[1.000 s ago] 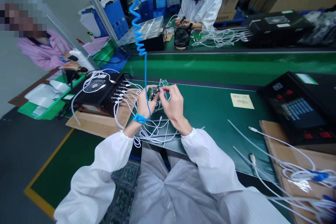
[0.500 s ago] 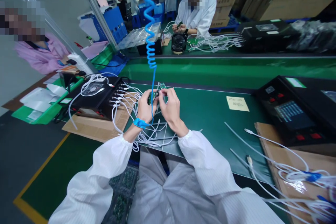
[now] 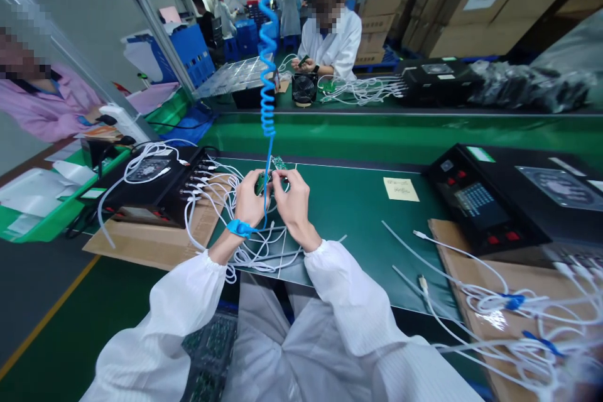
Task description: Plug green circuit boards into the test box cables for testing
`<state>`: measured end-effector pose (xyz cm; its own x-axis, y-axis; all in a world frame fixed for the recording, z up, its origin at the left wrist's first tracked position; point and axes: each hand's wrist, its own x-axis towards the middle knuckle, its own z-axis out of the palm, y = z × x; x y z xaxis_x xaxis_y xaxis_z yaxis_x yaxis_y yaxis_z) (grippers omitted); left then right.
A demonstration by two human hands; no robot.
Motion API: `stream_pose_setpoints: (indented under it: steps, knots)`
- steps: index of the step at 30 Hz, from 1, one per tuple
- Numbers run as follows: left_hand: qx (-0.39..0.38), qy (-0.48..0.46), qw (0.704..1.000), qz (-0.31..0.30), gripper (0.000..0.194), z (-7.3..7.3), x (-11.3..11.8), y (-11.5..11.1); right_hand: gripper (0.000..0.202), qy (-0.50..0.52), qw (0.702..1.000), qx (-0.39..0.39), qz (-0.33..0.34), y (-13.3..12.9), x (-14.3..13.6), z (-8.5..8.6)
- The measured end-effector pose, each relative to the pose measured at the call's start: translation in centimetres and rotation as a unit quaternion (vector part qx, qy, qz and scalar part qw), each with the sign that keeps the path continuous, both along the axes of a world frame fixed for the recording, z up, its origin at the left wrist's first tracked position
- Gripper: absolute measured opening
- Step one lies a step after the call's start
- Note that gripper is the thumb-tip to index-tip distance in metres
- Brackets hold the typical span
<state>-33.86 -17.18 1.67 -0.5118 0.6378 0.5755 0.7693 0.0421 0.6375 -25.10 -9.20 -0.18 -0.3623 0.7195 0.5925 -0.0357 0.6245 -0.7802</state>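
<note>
My left hand point(image 3: 250, 200), with a blue wrist strap point(image 3: 240, 228), is closed on a small green circuit board point(image 3: 260, 183). Facing it, my right hand point(image 3: 293, 202) has its thumb and fingers pinched at the board's right side; whatever lies between those fingertips is too small and covered to make out. Just beyond the fingertips a second green circuit board point(image 3: 279, 163) shows on the green bench. White cables point(image 3: 264, 257) lie tangled beneath and left of my hands. A blue coiled cord point(image 3: 267, 75) hangs in front and runs down to the strap.
At left, a black box point(image 3: 155, 191) with plugged-in white cables sits on cardboard point(image 3: 136, 245). Another black box point(image 3: 490, 201) stands right, near loose cables point(image 3: 490, 301) and a yellow note point(image 3: 401, 189). Across the bench, a co-worker point(image 3: 330, 38) in white holds a small board.
The view has swung slightly to the right, so the bench things sit further left. Both hands stay together at the circuit board, with the fingers shifting only a little.
</note>
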Motion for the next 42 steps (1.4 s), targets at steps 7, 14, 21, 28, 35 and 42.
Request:
stream_pose_setpoints:
  steps: [7,14,21,28,35,42]
  knots:
    - [-0.049,0.008,0.998,-0.032,0.025,-0.7,-1.1,0.2,0.013,-0.018,0.997,-0.073,0.022,0.2,0.2,-0.3]
    - [-0.101,0.051,0.993,-0.021,0.025,-0.6,-2.7,0.2,0.013,-0.025,0.979,-0.183,0.091,1.6,0.5,1.0]
    - [-0.060,-0.316,0.947,-0.012,0.037,1.6,-2.2,-2.3,0.023,-0.073,0.942,-0.309,0.108,4.7,0.2,0.0]
    - [-0.129,-0.558,0.816,-0.075,0.034,2.4,-0.2,-4.2,0.048,-0.173,0.936,-0.290,0.101,6.0,-0.3,-1.8]
    - [-0.305,-0.380,0.866,-0.112,0.042,2.5,0.7,-4.4,0.037,-0.295,0.950,-0.102,0.024,4.6,3.2,-1.1]
    - [-0.400,-0.266,0.871,-0.101,0.038,1.4,0.3,-3.1,0.010,-0.490,0.870,0.000,0.051,2.2,8.3,-1.2]
